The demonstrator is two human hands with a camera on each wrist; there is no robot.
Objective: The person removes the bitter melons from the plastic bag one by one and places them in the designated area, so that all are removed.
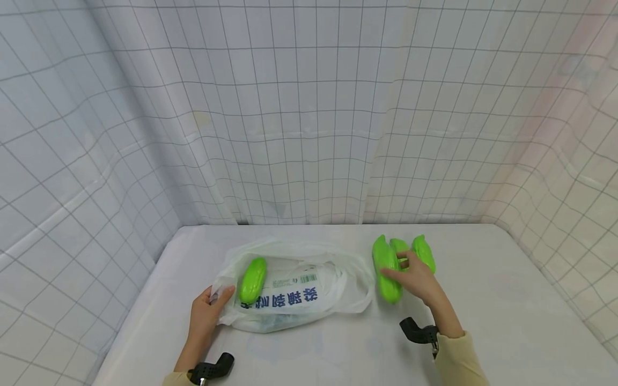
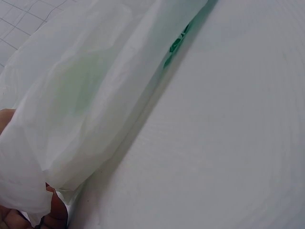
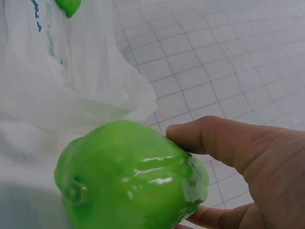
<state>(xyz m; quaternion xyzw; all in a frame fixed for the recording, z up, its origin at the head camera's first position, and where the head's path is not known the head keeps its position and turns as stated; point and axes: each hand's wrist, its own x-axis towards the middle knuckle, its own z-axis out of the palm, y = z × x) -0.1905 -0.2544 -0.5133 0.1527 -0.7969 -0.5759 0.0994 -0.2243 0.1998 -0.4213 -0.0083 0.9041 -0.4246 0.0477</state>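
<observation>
My left hand [image 1: 207, 313] pinches the left edge of a white plastic bag [image 1: 309, 311], thumb on top and fingers beneath. The bag lies with its mouth spread wide, showing blue printed characters inside. One shiny, bright green long vegetable [image 1: 253, 280] is inside at the left; in the left wrist view it shows faintly through the film. Right of the bag, my right hand [image 1: 416, 276] grips a larger, lumpy green vegetable [image 1: 386, 268] between thumb and fingers. Its rounded end with a small nub faces the right wrist camera. The fingertips on its far side are partly hidden.
Two more green vegetables lie beyond my right hand: one [image 1: 398, 246] partly hidden behind the fingers, another [image 1: 423, 252] to its right. All this is on a white table [image 1: 483, 300]. White grid-patterned curtains [image 1: 314, 134] hang behind and at both sides.
</observation>
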